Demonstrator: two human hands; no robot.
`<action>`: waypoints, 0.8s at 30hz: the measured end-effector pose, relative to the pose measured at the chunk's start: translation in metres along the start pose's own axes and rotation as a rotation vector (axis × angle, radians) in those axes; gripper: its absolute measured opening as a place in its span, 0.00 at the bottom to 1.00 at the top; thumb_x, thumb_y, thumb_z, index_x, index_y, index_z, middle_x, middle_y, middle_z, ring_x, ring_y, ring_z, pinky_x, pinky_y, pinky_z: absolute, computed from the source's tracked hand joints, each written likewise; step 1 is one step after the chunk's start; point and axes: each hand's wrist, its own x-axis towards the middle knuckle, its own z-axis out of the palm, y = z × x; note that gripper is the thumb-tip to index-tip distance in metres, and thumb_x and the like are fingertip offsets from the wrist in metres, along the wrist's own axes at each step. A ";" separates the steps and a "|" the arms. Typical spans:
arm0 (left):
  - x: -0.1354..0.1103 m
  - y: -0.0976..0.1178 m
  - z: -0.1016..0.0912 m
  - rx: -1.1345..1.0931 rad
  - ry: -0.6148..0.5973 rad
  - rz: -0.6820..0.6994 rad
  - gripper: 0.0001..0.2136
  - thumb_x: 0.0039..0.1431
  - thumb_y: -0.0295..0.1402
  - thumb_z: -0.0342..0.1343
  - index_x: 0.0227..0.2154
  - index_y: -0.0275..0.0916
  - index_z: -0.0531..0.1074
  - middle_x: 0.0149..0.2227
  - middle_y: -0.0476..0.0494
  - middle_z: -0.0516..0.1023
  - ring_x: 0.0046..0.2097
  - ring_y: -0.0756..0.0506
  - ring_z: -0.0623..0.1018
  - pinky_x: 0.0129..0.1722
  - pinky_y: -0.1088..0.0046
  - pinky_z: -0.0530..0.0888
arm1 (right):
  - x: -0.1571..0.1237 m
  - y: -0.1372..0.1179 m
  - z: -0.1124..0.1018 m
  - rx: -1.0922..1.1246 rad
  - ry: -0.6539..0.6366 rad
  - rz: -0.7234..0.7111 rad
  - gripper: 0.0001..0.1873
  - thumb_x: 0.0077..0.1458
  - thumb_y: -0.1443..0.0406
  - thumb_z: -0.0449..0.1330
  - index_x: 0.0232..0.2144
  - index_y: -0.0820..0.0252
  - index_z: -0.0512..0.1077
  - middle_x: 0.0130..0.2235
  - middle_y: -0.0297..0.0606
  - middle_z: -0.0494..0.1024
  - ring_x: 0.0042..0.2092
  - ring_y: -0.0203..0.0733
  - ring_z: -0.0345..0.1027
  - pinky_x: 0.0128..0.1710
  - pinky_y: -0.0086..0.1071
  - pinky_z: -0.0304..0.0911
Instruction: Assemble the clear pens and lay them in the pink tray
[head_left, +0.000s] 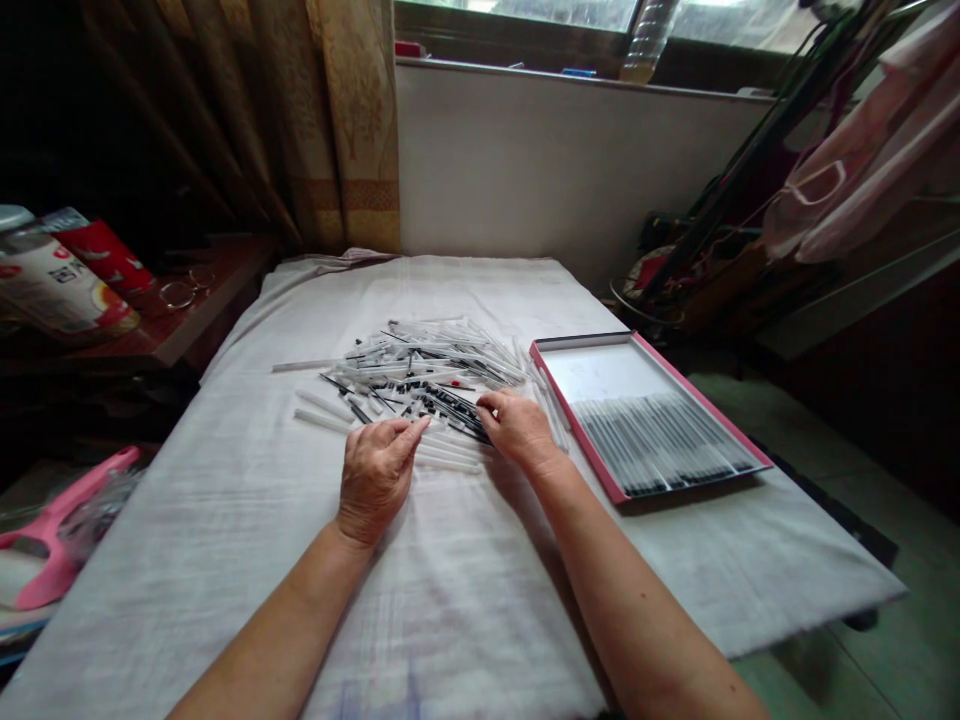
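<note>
A loose heap of clear plastic tubes (480,348), which look like pen barrels, lies on the cloth-covered table. Thin black rods (454,408) and small black pieces are mixed in among them. My left hand (377,470) is at the heap's near edge, thumb and forefinger pinched on a small black piece (426,420). Most of that piece is hidden by the fingertips. My right hand (519,428) reaches in at the heap's right side with curled fingers, touching the ends of the black rods; what it grips is hidden.
At the right a shallow pink-edged box (630,365) holds a row of clear sticks with black ends. A side table (217,300) with a jar (64,285) stands left. A pink-handled object (67,530) lies low at the left. Curtain (360,130) and wall are behind.
</note>
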 end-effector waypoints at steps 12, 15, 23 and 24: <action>-0.003 0.000 0.006 0.000 -0.043 0.015 0.17 0.63 0.27 0.48 0.52 0.44 0.72 0.39 0.41 0.78 0.42 0.42 0.74 0.44 0.63 0.65 | -0.005 0.002 0.009 0.015 0.088 -0.062 0.12 0.62 0.62 0.52 0.38 0.55 0.75 0.40 0.37 0.79 0.41 0.41 0.72 0.38 0.30 0.59; -0.003 0.000 0.007 -0.012 -0.053 0.003 0.17 0.63 0.28 0.48 0.53 0.45 0.72 0.40 0.42 0.78 0.42 0.42 0.74 0.44 0.63 0.66 | -0.006 0.008 0.009 0.047 0.074 -0.046 0.11 0.61 0.62 0.52 0.38 0.55 0.75 0.38 0.37 0.80 0.41 0.41 0.72 0.39 0.30 0.59; -0.002 0.001 0.006 -0.022 -0.067 -0.003 0.15 0.64 0.29 0.48 0.52 0.43 0.72 0.40 0.41 0.78 0.42 0.42 0.73 0.44 0.64 0.66 | -0.006 0.010 0.008 -0.059 0.053 0.017 0.17 0.61 0.59 0.53 0.50 0.51 0.73 0.49 0.41 0.76 0.42 0.43 0.71 0.39 0.32 0.62; -0.002 0.001 0.006 -0.020 -0.069 -0.004 0.15 0.64 0.29 0.48 0.51 0.43 0.72 0.40 0.41 0.78 0.42 0.42 0.73 0.44 0.64 0.66 | -0.007 0.008 0.007 -0.066 0.043 -0.007 0.16 0.61 0.59 0.54 0.50 0.50 0.73 0.49 0.40 0.75 0.43 0.43 0.71 0.38 0.32 0.62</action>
